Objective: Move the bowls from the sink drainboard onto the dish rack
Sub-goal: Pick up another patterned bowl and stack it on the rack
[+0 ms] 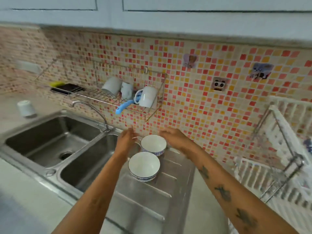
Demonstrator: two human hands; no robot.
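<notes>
Two white bowls with blue-patterned bases stand upright on the steel drainboard (pixel 152 196). The far bowl (pixel 153 144) is close to the tiled wall, and the near bowl (pixel 144 166) is just in front of it. My left hand (pixel 126 141) hovers to the left of the far bowl with fingers spread. To the right of that bowl, my right hand (pixel 173 136) is also open. Neither hand touches a bowl. The white dish rack (pixel 273 168) stands at the right edge of the counter.
A double steel sink (pixel 55 146) with a curved tap (pixel 94 110) lies to the left. A wire wall shelf (pixel 108 97) holds white mugs, a blue brush and a sponge. An upturned white cup (pixel 25 108) sits on the counter at far left.
</notes>
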